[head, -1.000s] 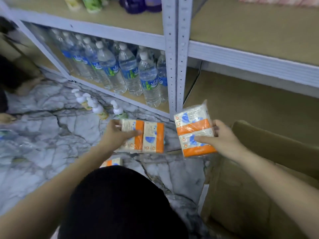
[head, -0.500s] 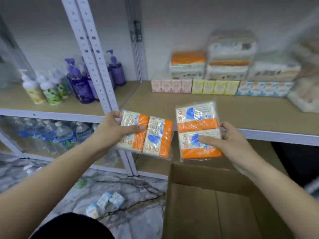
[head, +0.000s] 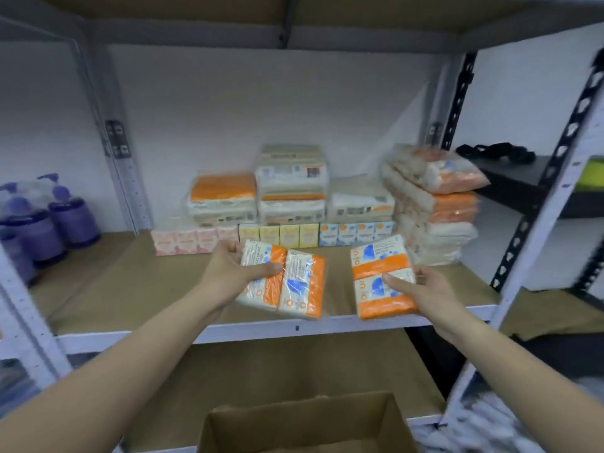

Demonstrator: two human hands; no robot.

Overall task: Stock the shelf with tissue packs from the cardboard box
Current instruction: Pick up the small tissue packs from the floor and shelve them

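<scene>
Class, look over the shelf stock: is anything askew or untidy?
Yes. The top pack of the tall stack at the shelf's right end lies tilted and juts out sideways; the stacks beside it sit square.

White wall (head: 261,119) behind grey metal racking (head: 536,243) — dark side table (head: 510,188) at right.

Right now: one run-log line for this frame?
phase: carry to shelf | left hand: grips tissue pack | right hand: grips second tissue pack | placed: neither | cardboard box: below
</scene>
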